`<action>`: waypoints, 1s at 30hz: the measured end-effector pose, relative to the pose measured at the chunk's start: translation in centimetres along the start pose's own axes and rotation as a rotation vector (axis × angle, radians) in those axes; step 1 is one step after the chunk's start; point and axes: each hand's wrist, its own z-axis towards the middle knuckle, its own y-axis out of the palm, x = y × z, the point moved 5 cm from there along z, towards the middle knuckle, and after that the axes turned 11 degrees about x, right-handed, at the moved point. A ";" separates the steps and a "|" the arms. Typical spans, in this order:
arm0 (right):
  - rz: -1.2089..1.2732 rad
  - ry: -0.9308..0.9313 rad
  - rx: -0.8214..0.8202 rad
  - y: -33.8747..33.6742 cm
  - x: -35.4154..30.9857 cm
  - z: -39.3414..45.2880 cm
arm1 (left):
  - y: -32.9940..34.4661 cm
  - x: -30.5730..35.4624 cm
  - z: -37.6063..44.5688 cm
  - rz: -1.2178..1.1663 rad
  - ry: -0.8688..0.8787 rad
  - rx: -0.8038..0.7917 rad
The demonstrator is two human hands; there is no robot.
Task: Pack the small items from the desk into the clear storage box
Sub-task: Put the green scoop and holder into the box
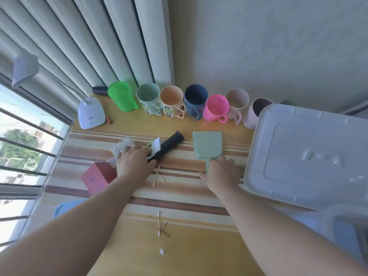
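My left hand lies on the striped desk cloth over a black tube, a small white brush and a white honeycomb piece; its fingers curl around the tube's near end. My right hand rests on the handle of a pale green mini dustpan. A pink and red box stands just left of my left hand. The storage box's white lid sits at the right, covering the box. Cotton swabs lie between my hands.
A row of coloured cups lines the back wall, from a green jug to a pink mug. A white desk lamp stands at the back left by the window. More swabs and a hairpin lie nearer me.
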 end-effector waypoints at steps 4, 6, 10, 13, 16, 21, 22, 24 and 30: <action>-0.027 0.054 0.046 1.1 -0.2 0.5 | 0.9 -0.8 0.0 0.018 0.040 0.081; -0.014 0.109 0.069 1.3 0.3 0.6 | 0.8 -0.7 -0.6 -0.006 0.089 0.137; -0.002 0.134 0.028 1.4 1.4 0.6 | -0.5 0.1 -2.5 -0.089 0.187 0.242; 0.136 0.197 -0.034 0.7 2.7 0.1 | -2.0 1.0 -4.4 -0.131 0.247 0.285; 0.347 0.215 -0.018 -1.8 4.6 -1.3 | -4.3 2.7 -6.7 -0.181 0.316 0.363; 0.717 0.160 0.012 -9.0 8.9 -6.0 | -8.8 8.1 -10.9 -0.253 0.453 0.495; 0.764 0.142 0.027 -10.6 10.2 -7.4 | -9.7 9.7 -11.8 -0.260 0.485 0.507; 0.830 0.120 0.076 -13.5 13.3 -10.5 | -11.6 13.4 -13.7 -0.276 0.542 0.519; 0.868 0.137 0.198 -18.3 25.5 -19.3 | -14.5 25.5 -20.4 -0.495 0.674 0.296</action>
